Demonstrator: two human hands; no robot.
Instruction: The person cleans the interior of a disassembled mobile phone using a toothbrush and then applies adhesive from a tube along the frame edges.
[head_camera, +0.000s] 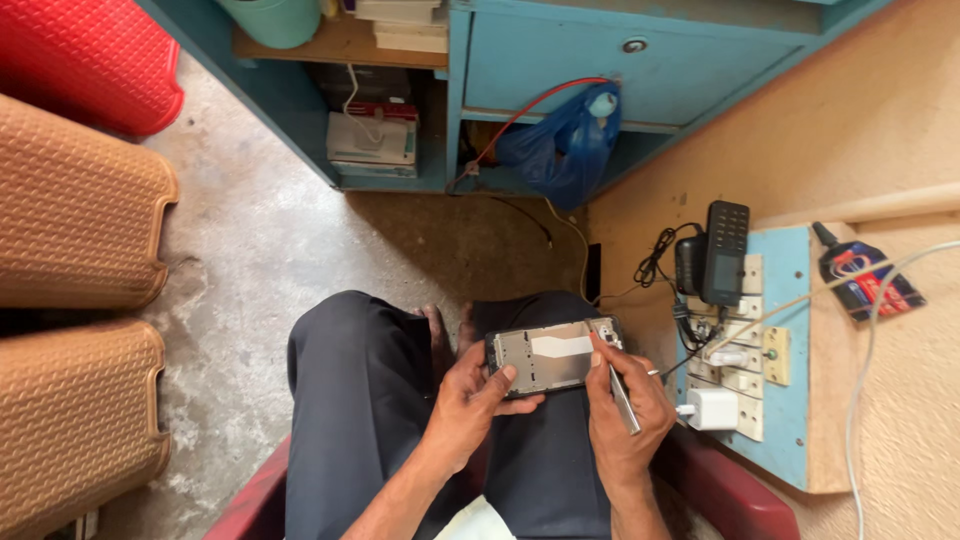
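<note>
An opened mobile phone (552, 357) with its back cover off lies across my lap, showing a metal inner frame with a white strip. My left hand (470, 400) grips its near left edge, thumb on the frame. My right hand (625, 405) holds a thin metal tool (622, 392), like tweezers, with its tip at the phone's upper right corner. Both hands rest over my dark trousers (360, 400).
A blue switchboard (790, 400) with sockets, a white charger (712, 408) and a black keypad phone (724, 252) hangs on the wall at right. A blue cabinet (560, 60) with a blue plastic bag (565, 145) stands ahead. Brown and red plastic chairs (75, 300) stand at left.
</note>
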